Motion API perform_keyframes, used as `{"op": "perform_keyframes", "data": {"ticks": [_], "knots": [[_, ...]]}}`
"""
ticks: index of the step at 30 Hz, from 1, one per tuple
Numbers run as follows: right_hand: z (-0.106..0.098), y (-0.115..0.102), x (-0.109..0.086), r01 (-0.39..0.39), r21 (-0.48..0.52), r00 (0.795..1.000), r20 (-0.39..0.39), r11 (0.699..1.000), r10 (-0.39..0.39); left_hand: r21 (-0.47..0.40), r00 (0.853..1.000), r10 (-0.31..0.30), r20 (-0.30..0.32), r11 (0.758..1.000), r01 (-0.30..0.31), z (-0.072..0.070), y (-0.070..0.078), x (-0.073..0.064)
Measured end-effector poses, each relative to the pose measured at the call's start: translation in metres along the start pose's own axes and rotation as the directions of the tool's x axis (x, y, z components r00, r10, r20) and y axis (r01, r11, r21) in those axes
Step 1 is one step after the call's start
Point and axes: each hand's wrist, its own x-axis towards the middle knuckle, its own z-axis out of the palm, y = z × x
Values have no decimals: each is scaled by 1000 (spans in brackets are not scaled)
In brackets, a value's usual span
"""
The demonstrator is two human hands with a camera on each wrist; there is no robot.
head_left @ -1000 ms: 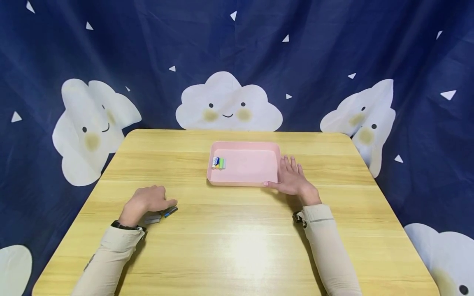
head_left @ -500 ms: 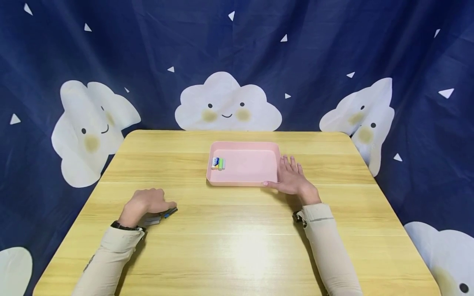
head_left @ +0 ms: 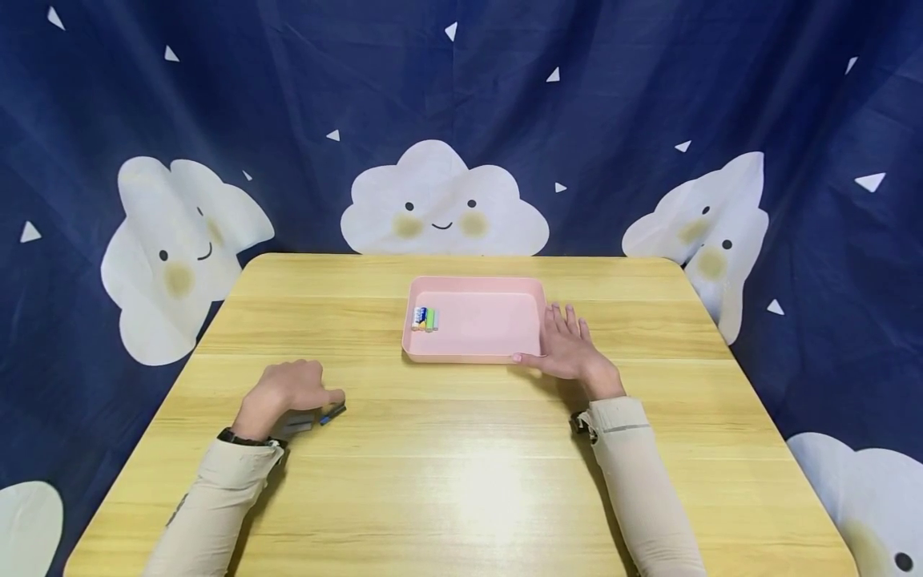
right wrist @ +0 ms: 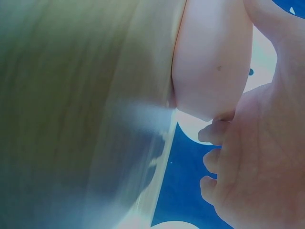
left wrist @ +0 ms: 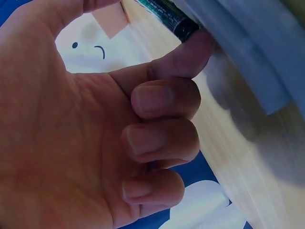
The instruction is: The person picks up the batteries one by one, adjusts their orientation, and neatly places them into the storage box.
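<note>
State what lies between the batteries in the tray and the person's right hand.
Between the batteries and the right hand, the head view shows only the tray: a bare stretch of its floor, then its side wall.

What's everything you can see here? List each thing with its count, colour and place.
Table: one, light wood, in front of the person
Curtain: one, navy with white clouds and triangles, behind the table
Tray: one, pink, far part of the table
Batteries: about four, white-blue, green and grey among them, tray's left end
Grey item: count unclear, grey, partly hidden under the left hand
Dark cylinder: one, black-ended, between left thumb and forefinger
Sleeves: two, beige, forearms
Hands: two, bare; left over the table, right at the tray's near right corner
</note>
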Motion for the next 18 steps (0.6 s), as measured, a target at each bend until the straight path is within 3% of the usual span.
{"op": "perform_keyframes", "data": {"ticks": [9,18], "knots": [[0,0,1,3,-6,1000,-1,1000,-3,-27,998,46,-48,999,-47,-8,-4,3],[2,1,3,0,-21,1000,6,1000,0,-28,999,7,-32,1000,-8,-10,-15,1]]}}
